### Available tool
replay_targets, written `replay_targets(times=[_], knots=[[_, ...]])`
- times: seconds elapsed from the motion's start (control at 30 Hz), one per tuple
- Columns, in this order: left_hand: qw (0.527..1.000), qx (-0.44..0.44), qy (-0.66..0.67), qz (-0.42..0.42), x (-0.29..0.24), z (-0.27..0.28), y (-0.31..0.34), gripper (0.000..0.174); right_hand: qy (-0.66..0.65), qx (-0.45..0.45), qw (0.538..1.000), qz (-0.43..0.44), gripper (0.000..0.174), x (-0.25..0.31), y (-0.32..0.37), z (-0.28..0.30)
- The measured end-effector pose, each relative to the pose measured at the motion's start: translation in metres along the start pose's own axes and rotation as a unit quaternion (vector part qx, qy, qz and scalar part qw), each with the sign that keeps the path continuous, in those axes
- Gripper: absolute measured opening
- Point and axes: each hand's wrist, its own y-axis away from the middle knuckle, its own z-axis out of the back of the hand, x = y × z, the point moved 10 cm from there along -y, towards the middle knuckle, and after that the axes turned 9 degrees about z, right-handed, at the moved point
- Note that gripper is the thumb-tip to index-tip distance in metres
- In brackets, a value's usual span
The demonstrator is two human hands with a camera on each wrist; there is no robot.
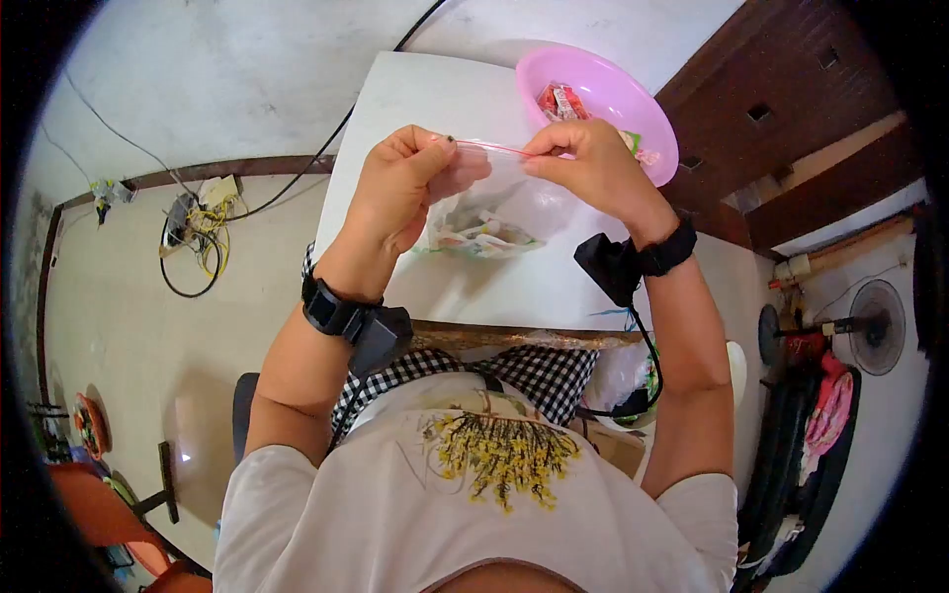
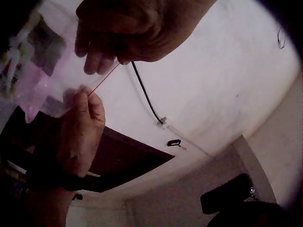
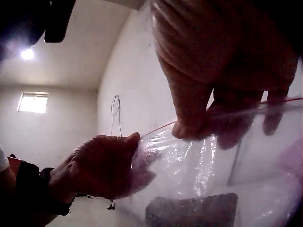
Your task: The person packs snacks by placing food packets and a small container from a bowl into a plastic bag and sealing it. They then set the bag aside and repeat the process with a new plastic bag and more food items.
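Observation:
A clear plastic zip bag (image 1: 543, 206) with a red line along its top edge hangs between my two hands over the table. Small packets in white and green (image 1: 484, 229) show through its lower part. My left hand (image 1: 393, 188) pinches one end of the red-lined edge between thumb and fingers. At the other end, my right hand (image 1: 605, 170) pinches the same edge, so the red line runs straight across. In the right wrist view, the bag (image 3: 189, 165) looks wrinkled and shiny below the fingers of my right hand (image 3: 218, 61), with my left hand (image 3: 102, 165) beyond.
The white table (image 1: 395, 94) stands against the wall. A pink basin (image 1: 664, 148) at its back right holds a red packet (image 1: 561, 102) and other packets, close behind my right hand. A black cable (image 1: 341, 127) runs past the table's left side. A fan (image 1: 876, 321) stands far right.

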Motion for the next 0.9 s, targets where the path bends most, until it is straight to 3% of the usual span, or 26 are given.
replay_targets(times=[0.17, 0.5, 0.77, 0.9], knots=[[1.0, 0.02, 0.001, -0.004, 0.002, 0.003, -0.001, 0.009, 0.069, -0.032, 0.997, 0.009, 0.014, 0.001, 0.014, 0.015], [0.998, 0.058, 0.008, -0.009, 0.001, 0.003, -0.002, 0.01, 0.056, -0.086, 0.995, -0.021, 0.013, -0.022, 0.053, 0.038], [0.999, 0.036, 0.005, -0.005, 0.0, 0.004, 0.0, 0.01, 0.022, -0.089, 0.995, -0.049, 0.012, -0.033, 0.064, 0.041], [0.999, 0.043, 0.0, -0.004, 0.002, 0.007, -0.004, 0.011, 0.037, -0.085, 0.996, -0.012, 0.01, -0.025, 0.064, 0.037]])
